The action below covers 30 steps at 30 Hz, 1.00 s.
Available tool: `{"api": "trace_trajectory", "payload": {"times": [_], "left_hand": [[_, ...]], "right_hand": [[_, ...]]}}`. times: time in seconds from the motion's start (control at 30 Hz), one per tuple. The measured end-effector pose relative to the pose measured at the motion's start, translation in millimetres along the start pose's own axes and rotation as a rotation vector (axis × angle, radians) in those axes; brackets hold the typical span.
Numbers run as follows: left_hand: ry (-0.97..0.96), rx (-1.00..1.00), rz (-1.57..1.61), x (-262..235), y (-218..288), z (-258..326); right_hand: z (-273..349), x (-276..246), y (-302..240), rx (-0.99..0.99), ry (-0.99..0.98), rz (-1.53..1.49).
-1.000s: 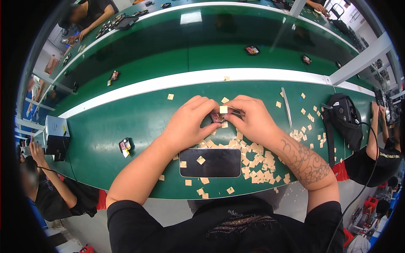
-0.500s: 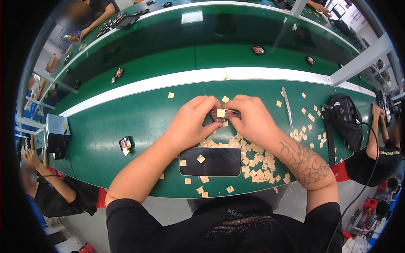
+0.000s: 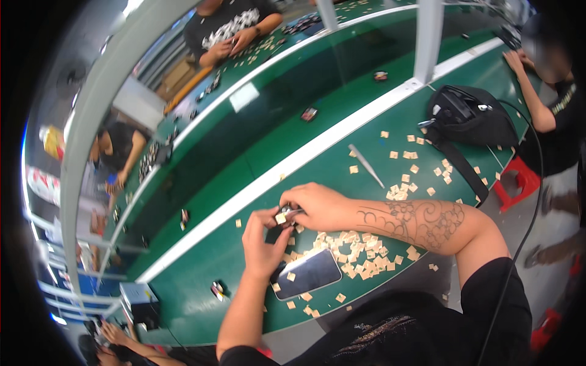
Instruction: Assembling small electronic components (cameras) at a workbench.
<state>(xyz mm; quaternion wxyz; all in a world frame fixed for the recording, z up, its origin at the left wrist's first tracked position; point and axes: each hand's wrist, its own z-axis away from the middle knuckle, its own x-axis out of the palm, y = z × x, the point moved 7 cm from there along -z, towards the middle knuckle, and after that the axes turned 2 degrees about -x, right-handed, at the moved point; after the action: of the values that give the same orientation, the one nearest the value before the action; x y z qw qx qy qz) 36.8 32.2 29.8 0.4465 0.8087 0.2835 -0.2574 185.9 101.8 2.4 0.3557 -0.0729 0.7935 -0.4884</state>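
My left hand is closed at the fingertips on a small dark device, mostly hidden behind the fingers. A cream square pad shows at its near face. My right hand meets it from the right, its fingers pinched on slim metal tweezers that are largely covered. Just below the hands lies a dark-screened phone with a few cream squares on it. A heap of cream squares spreads over the green table to the phone's right.
A slim grey pointed tool lies beyond the heap. A black bag with a strap sits at the right, loose squares near it. Another small device rests at left, near a grey box. Beyond a white rail, devices lie on a green belt.
The view has swung and tilted, so the table runs diagonally and more co-workers show at upper left. Both hands stay together at the small device.
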Motion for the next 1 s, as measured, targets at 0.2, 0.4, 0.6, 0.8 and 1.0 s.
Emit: {"api": "trace_trajectory", "payload": {"times": [0.2,0.4,0.6,0.8,1.0], "left_hand": [[-0.043,-0.377,0.515,18.9,-41.6,0.8],[0.12,-0.265,0.02,-21.7,-116.4,-69.7],[0.168,-0.507,-0.294,-93.4,-231.5,-87.5],[0.015,-0.455,-0.811,-133.6,-237.4,-58.8],[-0.011,-0.64,-0.624,-195.6,-296.8,-12.7]], "right_hand": [[1.9,-7.6,0.1,-0.052,0.044,-0.161],[6.3,-22.6,0.2,-0.044,0.265,0.118],[-1.5,-19.9,6.2,-0.149,0.192,0.098],[3.8,-23.9,6.4,-0.223,0.198,0.049],[-4.3,-12.1,-12.6,-0.203,0.047,0.075]]}}
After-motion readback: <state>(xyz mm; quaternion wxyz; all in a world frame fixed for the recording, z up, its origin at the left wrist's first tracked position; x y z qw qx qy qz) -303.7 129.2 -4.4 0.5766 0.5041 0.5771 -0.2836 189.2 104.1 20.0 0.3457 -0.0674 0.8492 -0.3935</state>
